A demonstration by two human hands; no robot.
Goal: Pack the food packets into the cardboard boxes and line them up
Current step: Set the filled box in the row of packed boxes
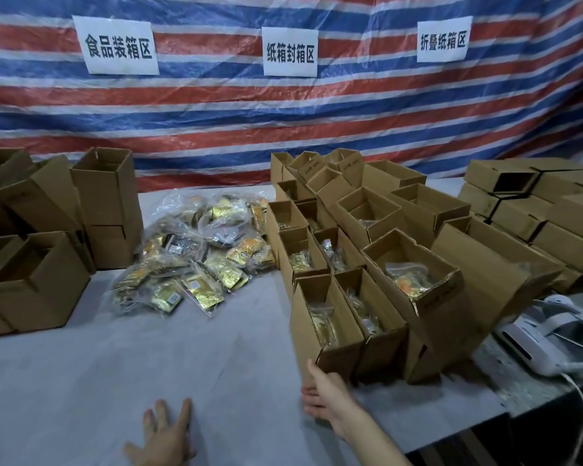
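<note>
A heap of clear and gold food packets (196,253) lies mid-table. To its right stand rows of open cardboard boxes (367,264), several with packets inside. The nearest box (329,326) holds a gold packet; my right hand (323,395) grips its near bottom corner, thumb up against the front face. My left hand (165,435) rests flat on the grey table cloth (182,358), fingers spread, holding nothing.
Empty open boxes (48,237) are stacked at the left. Folded boxes (535,210) pile up at the far right. A white device with a cable (535,341) sits by the table's right edge. A striped tarp with paper signs (290,52) hangs behind.
</note>
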